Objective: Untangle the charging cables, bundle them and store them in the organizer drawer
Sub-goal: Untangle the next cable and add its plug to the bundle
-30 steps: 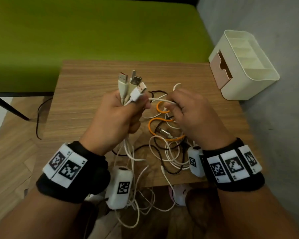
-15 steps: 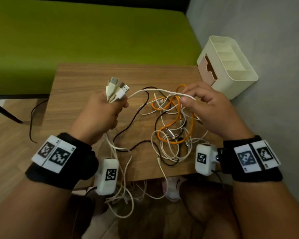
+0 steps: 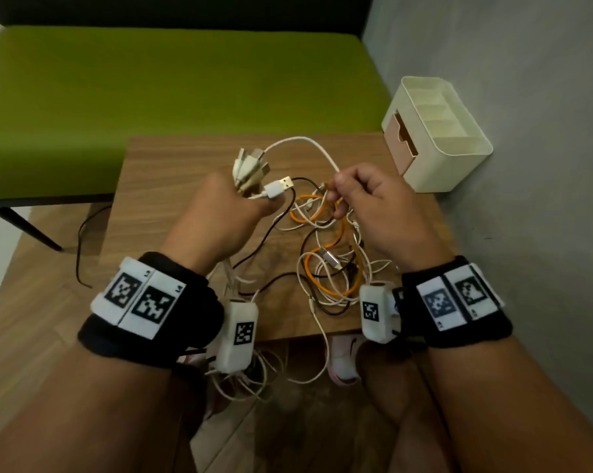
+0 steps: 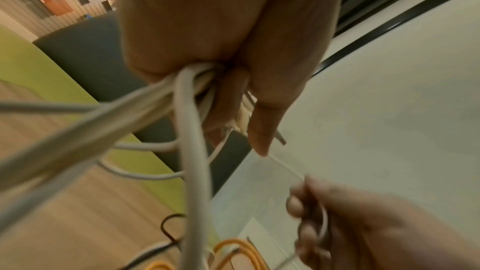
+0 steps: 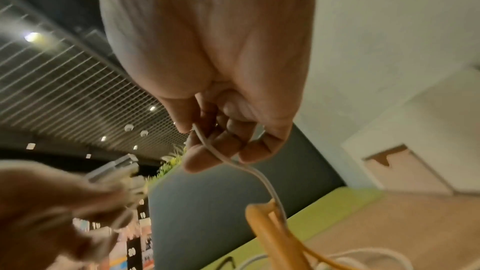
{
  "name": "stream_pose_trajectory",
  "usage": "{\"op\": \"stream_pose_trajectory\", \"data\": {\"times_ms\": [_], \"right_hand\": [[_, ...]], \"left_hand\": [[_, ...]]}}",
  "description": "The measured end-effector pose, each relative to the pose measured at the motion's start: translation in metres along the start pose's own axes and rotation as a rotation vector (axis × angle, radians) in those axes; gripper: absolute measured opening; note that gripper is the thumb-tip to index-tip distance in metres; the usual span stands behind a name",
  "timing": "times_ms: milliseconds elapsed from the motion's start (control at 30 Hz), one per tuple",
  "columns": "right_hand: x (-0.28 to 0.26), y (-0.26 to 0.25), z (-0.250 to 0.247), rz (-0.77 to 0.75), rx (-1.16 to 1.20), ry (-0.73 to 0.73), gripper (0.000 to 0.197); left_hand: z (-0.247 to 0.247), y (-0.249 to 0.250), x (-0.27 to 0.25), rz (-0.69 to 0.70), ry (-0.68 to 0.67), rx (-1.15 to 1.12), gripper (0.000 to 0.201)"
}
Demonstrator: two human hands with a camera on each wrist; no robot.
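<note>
A tangle of white, black and orange charging cables [image 3: 336,264] lies on the small wooden table [image 3: 172,213]. My left hand [image 3: 227,213] grips a bunch of white cables [image 4: 187,93] with their USB plugs [image 3: 250,165] sticking up above the fist. One white cable [image 3: 302,143] arcs from that bunch to my right hand [image 3: 363,196], which pinches it [image 5: 215,151] above the tangle. An orange cable [image 5: 272,231] hangs just below the right hand. The cream organizer [image 3: 459,155] stands at the table's far right corner, its brown drawer [image 3: 399,138] facing the table.
A green bench [image 3: 151,87] runs behind the table. A grey wall [image 3: 527,131] is close on the right. White cable loops [image 3: 247,377] hang over the table's near edge toward the floor. A thin black cord [image 3: 80,247] trails left of the table.
My hands have come closer together, so the white cable between them now bows up in an arc. The plugs in my left hand have tilted and one plug points right.
</note>
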State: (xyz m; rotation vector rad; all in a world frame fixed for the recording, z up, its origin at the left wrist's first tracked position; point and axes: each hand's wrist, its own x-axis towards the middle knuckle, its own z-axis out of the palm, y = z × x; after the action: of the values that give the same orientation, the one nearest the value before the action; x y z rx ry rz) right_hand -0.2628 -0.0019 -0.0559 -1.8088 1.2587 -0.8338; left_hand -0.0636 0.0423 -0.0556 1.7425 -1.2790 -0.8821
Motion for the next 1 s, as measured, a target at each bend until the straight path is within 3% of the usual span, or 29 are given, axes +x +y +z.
{"op": "stream_pose_trajectory", "data": {"times_ms": [133, 233, 300, 400, 500, 600, 700, 767, 867, 900, 1000], "right_hand": [[0.001, 0.003, -0.009, 0.016, 0.041, 0.097, 0.017], [0.002, 0.002, -0.016, -0.012, 0.053, 0.132, 0.018], [0.001, 0.002, -0.018, 0.013, -0.150, 0.040, 0.016], [0.000, 0.003, -0.011, 0.087, -0.454, -0.245, 0.016], [-0.002, 0.003, -0.004, -0.018, -0.461, -0.294, 0.021], [-0.003, 0.002, -0.005, -0.124, -0.297, -0.175, 0.015], [-0.007, 0.006, -0.009, -0.187, -0.198, -0.069, 0.009], [-0.007, 0.010, -0.011, -0.182, -0.126, -0.027, 0.015], [-0.003, 0.020, -0.015, -0.095, -0.147, -0.058, 0.032], [-0.002, 0.023, -0.016, -0.057, -0.137, -0.061, 0.033], [0.004, 0.032, -0.019, 0.006, -0.045, 0.037, 0.026]], "left_hand": [[-0.010, 0.000, -0.001, -0.102, -0.006, 0.074, 0.029], [-0.008, 0.000, -0.001, -0.122, 0.017, -0.075, 0.033], [-0.003, 0.003, 0.000, -0.027, 0.095, -0.174, 0.033], [0.009, 0.009, -0.001, 0.248, 0.247, -0.030, 0.030], [0.027, 0.011, -0.002, 0.316, 0.094, 0.034, 0.017], [0.040, 0.007, 0.001, 0.273, -0.124, 0.170, 0.022], [0.040, 0.009, 0.004, 0.261, -0.162, 0.168, 0.026], [0.035, 0.014, 0.000, 0.237, -0.194, -0.045, 0.025], [0.018, 0.027, -0.004, 0.180, -0.223, -0.638, 0.022], [0.012, 0.028, -0.004, 0.175, -0.217, -0.722, 0.024], [0.005, 0.015, 0.001, 0.075, -0.130, -0.581, 0.025]]}}
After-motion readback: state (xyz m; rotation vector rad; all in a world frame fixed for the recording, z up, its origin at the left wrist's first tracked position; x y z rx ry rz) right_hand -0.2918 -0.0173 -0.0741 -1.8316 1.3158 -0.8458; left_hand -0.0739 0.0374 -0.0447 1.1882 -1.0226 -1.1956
